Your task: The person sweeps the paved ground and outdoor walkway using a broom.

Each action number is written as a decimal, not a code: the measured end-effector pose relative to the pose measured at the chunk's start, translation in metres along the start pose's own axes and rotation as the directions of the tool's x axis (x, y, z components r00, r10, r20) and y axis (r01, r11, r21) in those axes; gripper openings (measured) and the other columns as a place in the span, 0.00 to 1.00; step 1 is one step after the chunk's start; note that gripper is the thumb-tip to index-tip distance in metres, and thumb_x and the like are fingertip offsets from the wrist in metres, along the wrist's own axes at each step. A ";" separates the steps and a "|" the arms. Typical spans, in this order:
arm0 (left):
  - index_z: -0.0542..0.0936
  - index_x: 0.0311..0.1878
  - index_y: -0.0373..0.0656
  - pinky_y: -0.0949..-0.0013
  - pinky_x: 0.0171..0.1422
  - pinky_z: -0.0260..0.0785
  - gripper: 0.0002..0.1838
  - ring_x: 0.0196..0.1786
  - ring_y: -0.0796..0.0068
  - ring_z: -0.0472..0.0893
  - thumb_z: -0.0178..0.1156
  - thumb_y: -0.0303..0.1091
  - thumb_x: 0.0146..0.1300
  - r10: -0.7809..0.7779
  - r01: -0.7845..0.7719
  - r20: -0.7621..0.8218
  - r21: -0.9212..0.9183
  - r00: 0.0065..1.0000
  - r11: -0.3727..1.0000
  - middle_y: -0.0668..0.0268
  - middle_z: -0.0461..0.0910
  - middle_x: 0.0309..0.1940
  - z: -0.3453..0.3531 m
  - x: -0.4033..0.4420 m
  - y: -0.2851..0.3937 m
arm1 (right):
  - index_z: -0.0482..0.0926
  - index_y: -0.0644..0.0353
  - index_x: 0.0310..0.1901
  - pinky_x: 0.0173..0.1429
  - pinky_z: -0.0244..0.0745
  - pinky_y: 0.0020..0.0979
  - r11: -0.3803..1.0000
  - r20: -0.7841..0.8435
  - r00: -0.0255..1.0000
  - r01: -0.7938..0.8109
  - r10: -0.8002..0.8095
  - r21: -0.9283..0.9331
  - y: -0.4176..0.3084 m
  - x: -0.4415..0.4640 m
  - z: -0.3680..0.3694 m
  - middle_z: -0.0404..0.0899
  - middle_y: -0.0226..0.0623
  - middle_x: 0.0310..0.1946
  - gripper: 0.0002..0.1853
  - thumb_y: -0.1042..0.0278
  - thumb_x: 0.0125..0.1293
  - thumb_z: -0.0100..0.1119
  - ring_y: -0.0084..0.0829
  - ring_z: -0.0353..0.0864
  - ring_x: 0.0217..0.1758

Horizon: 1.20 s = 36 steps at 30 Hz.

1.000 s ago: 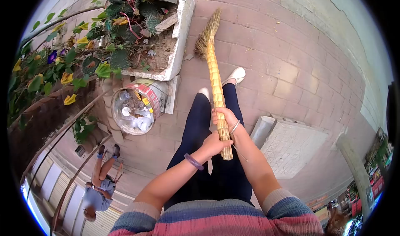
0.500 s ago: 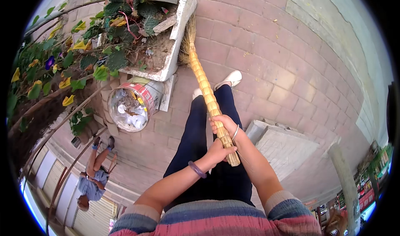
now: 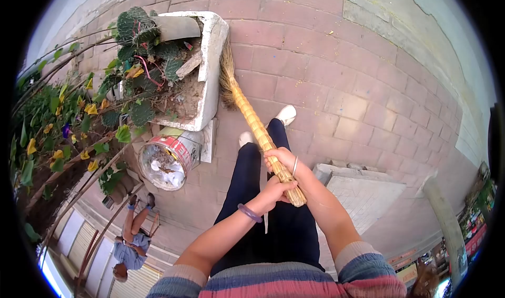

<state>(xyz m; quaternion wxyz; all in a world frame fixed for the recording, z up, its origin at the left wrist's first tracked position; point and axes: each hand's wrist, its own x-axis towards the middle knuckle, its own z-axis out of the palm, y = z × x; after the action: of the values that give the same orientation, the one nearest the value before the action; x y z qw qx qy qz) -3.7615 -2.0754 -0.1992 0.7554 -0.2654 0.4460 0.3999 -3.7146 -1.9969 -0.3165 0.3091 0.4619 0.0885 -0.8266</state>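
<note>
Two hands (image 3: 273, 189), broom (image 3: 250, 113) in their grip, bristles (image 3: 226, 76) (splayed) beyond them

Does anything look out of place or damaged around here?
A curved grey slab lies at one end of the rough-edged white planter box beside green spiny cactus, seemingly odd there. Tiny yellow specks dot the pink paving, perhaps spilled.

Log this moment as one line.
left hand: grips broom near handle end | right hand: grips broom nearer bristles | bristles: beside white planter | nearby: litter bucket, seated person
</note>
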 end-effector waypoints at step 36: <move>0.62 0.46 0.36 0.71 0.19 0.72 0.19 0.19 0.73 0.76 0.56 0.22 0.52 -0.028 0.178 -0.195 0.819 0.980 0.545 0.62 0.72 0.26 0.097 0.018 0.363 | 0.70 0.63 0.32 0.22 0.71 0.28 0.189 -0.548 0.662 0.708 -0.511 0.680 -0.300 -0.037 0.072 0.72 0.34 0.21 0.09 0.67 0.58 0.56 0.26 0.73 0.19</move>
<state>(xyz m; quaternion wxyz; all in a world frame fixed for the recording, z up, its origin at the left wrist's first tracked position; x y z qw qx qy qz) -4.0169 -1.7997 -0.1868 0.7749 0.0671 0.6242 0.0734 -3.9292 -1.7739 -0.2881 -0.3316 0.5535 -0.1279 -0.7533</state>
